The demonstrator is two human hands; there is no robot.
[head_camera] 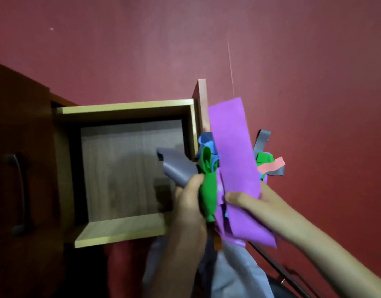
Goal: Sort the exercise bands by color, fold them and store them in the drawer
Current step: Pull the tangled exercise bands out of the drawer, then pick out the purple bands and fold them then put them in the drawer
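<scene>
While our left hand (188, 203) clutches the green band (208, 190) and grey band (176, 166) at centre frame, our right hand (247, 203) grips the purple band (232, 160) beside them. Both hover by the open drawer (125, 108) at centre left, perhaps to keep the colours apart for stowing.

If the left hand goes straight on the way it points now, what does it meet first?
Probably the drawer's front wall: the left hand, gripping the grey band and green band, points toward it. Depth is unclear; the hand may be above the rim.
</scene>
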